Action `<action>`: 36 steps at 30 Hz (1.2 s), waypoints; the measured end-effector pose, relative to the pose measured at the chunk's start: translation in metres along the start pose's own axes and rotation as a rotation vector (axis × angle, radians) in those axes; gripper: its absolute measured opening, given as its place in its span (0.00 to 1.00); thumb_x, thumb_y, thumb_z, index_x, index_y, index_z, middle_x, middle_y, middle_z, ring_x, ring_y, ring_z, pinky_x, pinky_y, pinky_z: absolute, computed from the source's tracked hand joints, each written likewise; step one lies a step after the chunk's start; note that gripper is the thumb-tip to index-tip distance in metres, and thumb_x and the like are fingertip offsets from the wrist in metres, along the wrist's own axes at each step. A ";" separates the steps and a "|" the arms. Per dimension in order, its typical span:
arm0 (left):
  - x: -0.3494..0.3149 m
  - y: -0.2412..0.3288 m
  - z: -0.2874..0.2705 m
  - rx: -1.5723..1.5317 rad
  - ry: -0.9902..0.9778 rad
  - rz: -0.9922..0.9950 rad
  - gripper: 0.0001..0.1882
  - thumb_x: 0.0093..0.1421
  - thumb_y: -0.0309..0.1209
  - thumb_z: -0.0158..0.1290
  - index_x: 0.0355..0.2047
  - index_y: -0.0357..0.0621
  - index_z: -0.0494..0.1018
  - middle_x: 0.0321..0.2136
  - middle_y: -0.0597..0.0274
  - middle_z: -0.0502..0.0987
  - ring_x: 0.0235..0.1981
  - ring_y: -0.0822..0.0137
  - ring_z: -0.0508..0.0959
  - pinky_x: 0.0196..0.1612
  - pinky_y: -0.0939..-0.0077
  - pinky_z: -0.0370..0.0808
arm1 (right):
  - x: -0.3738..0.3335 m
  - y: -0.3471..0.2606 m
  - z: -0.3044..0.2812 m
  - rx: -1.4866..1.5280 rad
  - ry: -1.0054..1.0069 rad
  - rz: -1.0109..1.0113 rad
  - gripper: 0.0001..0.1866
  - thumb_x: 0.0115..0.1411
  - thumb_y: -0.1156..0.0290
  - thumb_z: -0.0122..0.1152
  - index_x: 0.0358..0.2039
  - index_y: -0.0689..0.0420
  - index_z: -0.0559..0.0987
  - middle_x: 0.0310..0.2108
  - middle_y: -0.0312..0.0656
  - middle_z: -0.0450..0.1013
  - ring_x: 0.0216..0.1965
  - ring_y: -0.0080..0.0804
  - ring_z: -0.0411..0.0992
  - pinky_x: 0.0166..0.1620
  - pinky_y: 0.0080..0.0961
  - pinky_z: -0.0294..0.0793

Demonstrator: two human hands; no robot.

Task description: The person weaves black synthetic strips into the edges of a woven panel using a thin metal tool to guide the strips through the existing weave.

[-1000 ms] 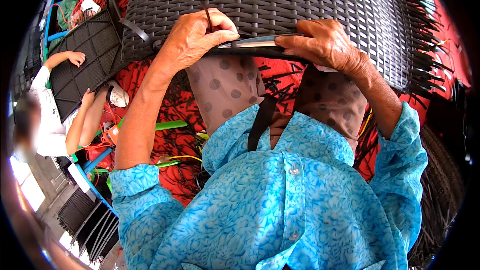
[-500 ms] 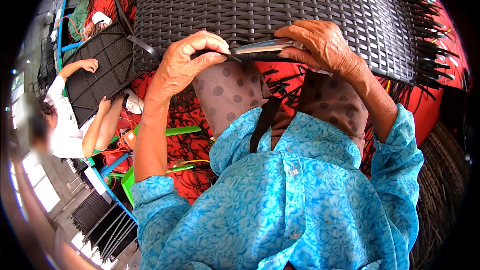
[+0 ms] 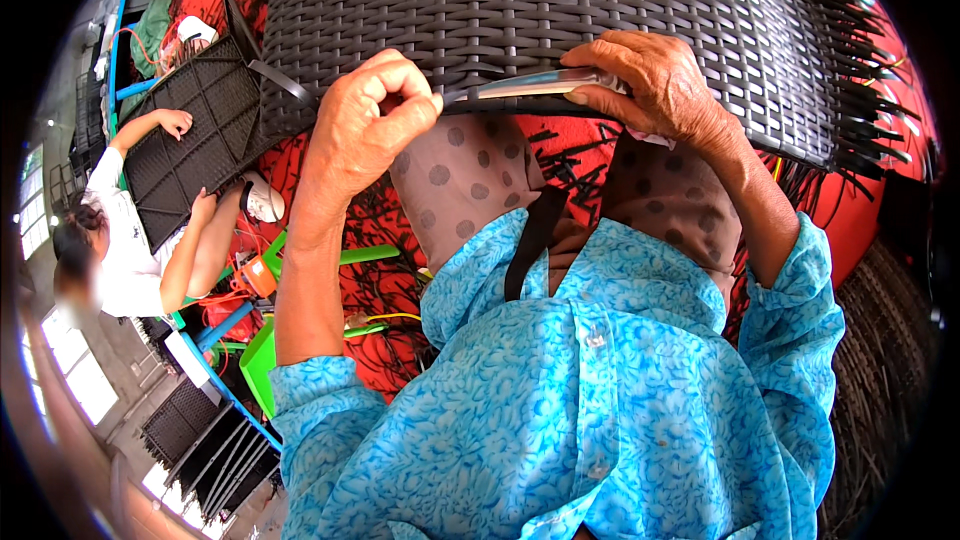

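Observation:
A panel of dark woven plastic wicker (image 3: 560, 0) lies across in front of me, its near edge above my knees. My right hand (image 3: 655, 85) is closed around a long, shiny metal-bladed tool (image 3: 540, 85) lying along that edge, its narrow tip pointing left; its exact kind is unclear. Beside this tip, my left hand (image 3: 375, 110) is pinched shut at the panel's edge. Whatever is between its thumb and forefinger is hidden. A loose dark strip (image 3: 283, 80) sticks out at the panel's left corner.
Cut dark strips litter the red floor covering (image 3: 375, 290). To the left a person in white (image 3: 135, 230) handles another dark panel (image 3: 195, 125). Near my left forearm is a green plastic object (image 3: 260, 365). Long strip ends (image 3: 865, 130) hang off the panel's right side.
My left hand has shifted slightly left and its fingers have curled in tighter. The metal tool in my right hand has moved slightly right.

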State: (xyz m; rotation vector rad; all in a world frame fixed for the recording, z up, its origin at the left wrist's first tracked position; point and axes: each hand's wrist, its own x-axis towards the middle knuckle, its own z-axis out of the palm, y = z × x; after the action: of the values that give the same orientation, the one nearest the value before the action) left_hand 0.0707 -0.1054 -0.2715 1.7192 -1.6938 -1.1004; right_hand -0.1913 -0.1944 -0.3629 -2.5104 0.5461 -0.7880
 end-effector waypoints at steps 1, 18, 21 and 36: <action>0.001 0.001 0.000 0.138 -0.005 0.112 0.09 0.49 0.28 0.55 0.17 0.39 0.69 0.21 0.69 0.67 0.25 0.76 0.66 0.29 0.80 0.63 | 0.000 0.000 0.000 0.001 -0.003 0.002 0.16 0.52 0.58 0.61 0.38 0.53 0.76 0.28 0.40 0.73 0.30 0.39 0.73 0.33 0.31 0.72; 0.010 -0.002 -0.009 0.249 -0.025 0.025 0.08 0.47 0.26 0.55 0.17 0.36 0.69 0.24 0.62 0.70 0.24 0.70 0.69 0.26 0.75 0.64 | -0.001 -0.002 -0.002 -0.008 -0.016 0.027 0.14 0.54 0.58 0.59 0.37 0.52 0.76 0.29 0.38 0.73 0.32 0.38 0.73 0.34 0.32 0.73; 0.010 0.001 -0.008 0.269 -0.065 -0.064 0.08 0.47 0.26 0.55 0.17 0.36 0.69 0.25 0.61 0.71 0.24 0.70 0.69 0.26 0.74 0.64 | -0.002 -0.002 -0.001 -0.004 -0.011 0.031 0.15 0.54 0.57 0.59 0.37 0.52 0.77 0.29 0.38 0.73 0.32 0.38 0.73 0.35 0.32 0.73; 0.007 0.000 0.003 0.399 -0.061 0.034 0.08 0.51 0.29 0.58 0.22 0.37 0.73 0.27 0.65 0.69 0.30 0.73 0.70 0.30 0.79 0.67 | -0.014 -0.007 -0.004 0.006 -0.027 0.047 0.17 0.52 0.58 0.62 0.38 0.54 0.77 0.28 0.41 0.74 0.29 0.39 0.74 0.32 0.32 0.73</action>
State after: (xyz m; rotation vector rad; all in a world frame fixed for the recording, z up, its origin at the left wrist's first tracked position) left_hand 0.0673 -0.1113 -0.2748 1.8956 -2.0821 -0.8466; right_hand -0.2029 -0.1829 -0.3624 -2.4900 0.5907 -0.7363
